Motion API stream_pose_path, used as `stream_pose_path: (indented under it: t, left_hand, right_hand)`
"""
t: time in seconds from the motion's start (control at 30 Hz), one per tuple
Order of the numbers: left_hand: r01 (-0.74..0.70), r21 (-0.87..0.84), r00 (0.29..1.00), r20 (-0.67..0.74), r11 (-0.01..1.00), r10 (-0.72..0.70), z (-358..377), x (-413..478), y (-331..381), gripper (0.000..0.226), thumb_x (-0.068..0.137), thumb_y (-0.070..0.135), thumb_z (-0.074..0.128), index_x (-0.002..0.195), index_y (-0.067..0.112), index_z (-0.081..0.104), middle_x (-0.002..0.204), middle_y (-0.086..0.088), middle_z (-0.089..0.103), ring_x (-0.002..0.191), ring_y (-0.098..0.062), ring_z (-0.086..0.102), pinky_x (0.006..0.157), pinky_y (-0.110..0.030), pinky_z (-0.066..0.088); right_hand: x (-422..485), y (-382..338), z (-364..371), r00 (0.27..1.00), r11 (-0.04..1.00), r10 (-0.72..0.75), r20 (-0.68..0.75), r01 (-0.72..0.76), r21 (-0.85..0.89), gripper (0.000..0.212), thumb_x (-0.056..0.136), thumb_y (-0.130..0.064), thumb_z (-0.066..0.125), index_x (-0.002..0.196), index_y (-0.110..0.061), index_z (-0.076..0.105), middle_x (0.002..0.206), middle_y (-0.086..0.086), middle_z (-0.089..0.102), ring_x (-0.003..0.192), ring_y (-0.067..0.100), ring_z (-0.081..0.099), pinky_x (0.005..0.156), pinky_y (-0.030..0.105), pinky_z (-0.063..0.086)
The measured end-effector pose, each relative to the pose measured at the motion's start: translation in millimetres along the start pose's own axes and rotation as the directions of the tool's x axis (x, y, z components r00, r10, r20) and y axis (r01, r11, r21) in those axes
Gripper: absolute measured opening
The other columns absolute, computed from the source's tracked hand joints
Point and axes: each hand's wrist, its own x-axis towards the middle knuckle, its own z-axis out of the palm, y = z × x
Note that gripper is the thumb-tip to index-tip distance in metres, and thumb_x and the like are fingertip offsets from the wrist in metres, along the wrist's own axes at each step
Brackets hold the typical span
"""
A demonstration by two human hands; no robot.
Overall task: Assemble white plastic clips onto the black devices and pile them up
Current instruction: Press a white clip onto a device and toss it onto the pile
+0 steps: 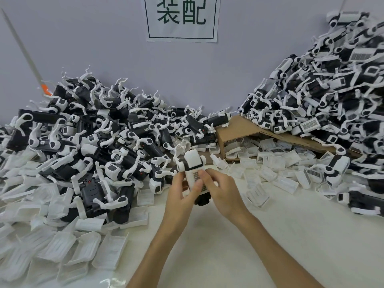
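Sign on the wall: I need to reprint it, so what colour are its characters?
Dark green on white paper; the head view shows the sign.

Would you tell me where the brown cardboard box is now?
In the head view, the brown cardboard box lies right of centre, partly under the right-hand pile of black devices.

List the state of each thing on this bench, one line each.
held device, raised, in both hands
left hand, grips held device
right hand, pinches held device
cardboard box, tipped, open, partly buried
left pile, heaped, tangled
right pile, heaped higher
loose clips, scattered
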Motion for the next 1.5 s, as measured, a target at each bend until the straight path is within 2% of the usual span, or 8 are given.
stream_pose_path:
  t: [0.1, 0.3, 0.4, 0.63, 0.83, 1.1, 1.3, 1.5]
  left_hand:
    - [-0.065, 0.195, 0.998, 0.002, 0.979, 0.066, 1, -1, -4, 0.043, 0.087, 0.022, 0.077, 0.119, 0.034, 0.051, 0.107, 0.023, 0.067, 0.102, 0.003, 0.064, 0.076, -0.022, 0.057]
    - [-0.196, 0.545, 0.972, 0.0, 0.815, 0.234, -7, 3, -12, 0.043, 0.087, 0.009, 0.074, 0.099, 0.044, 0.052, 0.088, 0.027, 0.065, 0.085, 0.003, 0.06, 0.069, -0.013, 0.043]
    - [-0.363, 0.725, 0.911, 0.145, 0.585, 0.386, -11, 4, -15, 0.056, 0.075, -0.008, 0.073, 0.117, 0.028, 0.066, 0.108, 0.02, 0.069, 0.098, -0.007, 0.061, 0.095, -0.021, 0.039]
    - [-0.42, 0.792, 0.876, 0.228, 0.442, 0.425, -13, 7, -16, 0.061, 0.072, -0.012, 0.075, 0.124, 0.018, 0.067, 0.115, 0.01, 0.07, 0.102, -0.015, 0.063, 0.102, -0.026, 0.039]
    - [-0.425, 0.791, 0.853, 0.186, 0.44, 0.488, -13, 6, -11, 0.057, 0.073, -0.009, 0.079, 0.125, 0.013, 0.068, 0.122, 0.007, 0.07, 0.103, -0.016, 0.064, 0.101, -0.023, 0.038]
    - [-0.492, 0.708, 0.763, 0.071, 0.507, 0.642, -13, 0, -14, 0.035, 0.087, 0.025, 0.074, 0.117, 0.01, 0.064, 0.101, 0.008, 0.068, 0.095, -0.006, 0.058, 0.112, -0.038, 0.036]
    - [-0.484, 0.694, 0.682, -0.083, 0.533, 0.727, -11, 1, -4, 0.024, 0.093, 0.025, 0.054, 0.094, 0.005, 0.067, 0.092, 0.004, 0.066, 0.09, -0.005, 0.052, 0.105, -0.022, 0.031]
    - [-0.446, 0.671, 0.638, -0.226, 0.593, 0.736, -8, 2, -4, 0.028, 0.097, 0.018, 0.048, 0.096, -0.002, 0.067, 0.102, -0.015, 0.068, 0.097, -0.004, 0.053, 0.096, -0.031, 0.038]
  right_hand:
    - [5, -3, -13, 0.99, 0.999, -0.032, -0.139, 0.033, 0.003, 0.011, 0.093, -0.038, 0.062, 0.103, -0.034, 0.063, 0.094, -0.021, 0.069, 0.089, 0.003, 0.065, 0.076, 0.014, 0.048]
    - [6, -2, -25, 0.994, 0.997, -0.077, 0.081, 0.077, 0.006, 0.058, 0.078, -0.024, 0.076, 0.131, -0.036, 0.055, 0.121, -0.026, 0.057, 0.106, 0.003, 0.062, 0.081, 0.017, 0.051]
    - [7, 2, -24, 0.973, 0.953, -0.213, 0.092, 0.227, -0.201, 0.06, 0.075, -0.02, 0.086, 0.129, -0.022, 0.061, 0.137, -0.017, 0.048, 0.126, -0.002, 0.048, 0.099, 0.012, 0.041]
    - [4, 7, -14, 0.919, 0.826, -0.394, 0.032, 0.369, -0.425, 0.038, 0.074, -0.017, 0.088, 0.108, -0.008, 0.076, 0.116, 0.0, 0.071, 0.109, 0.019, 0.061, 0.094, 0.03, 0.05]
    - [7, 2, -12, 0.866, 0.8, -0.498, -0.045, 0.438, -0.411, 0.038, 0.073, -0.012, 0.087, 0.109, -0.008, 0.076, 0.112, -0.001, 0.073, 0.105, 0.013, 0.058, 0.096, 0.012, 0.043]
    - [12, -8, -49, 0.977, 0.995, 0.1, 0.191, -0.097, -0.029, 0.048, 0.084, -0.021, 0.081, 0.129, -0.026, 0.064, 0.118, -0.01, 0.068, 0.11, 0.003, 0.061, 0.1, 0.03, 0.049]
    - [6, -32, -56, 0.933, 0.954, 0.235, 0.274, -0.275, 0.118, 0.048, 0.09, -0.023, 0.076, 0.13, -0.035, 0.052, 0.108, 0.01, 0.07, 0.079, 0.015, 0.07, 0.061, 0.03, 0.056]
    - [-32, -31, -58, 0.84, 0.779, 0.497, 0.218, -0.543, 0.313, 0.025, 0.09, -0.025, 0.074, 0.112, -0.014, 0.069, 0.098, 0.01, 0.069, 0.069, 0.017, 0.069, 0.06, 0.031, 0.059]
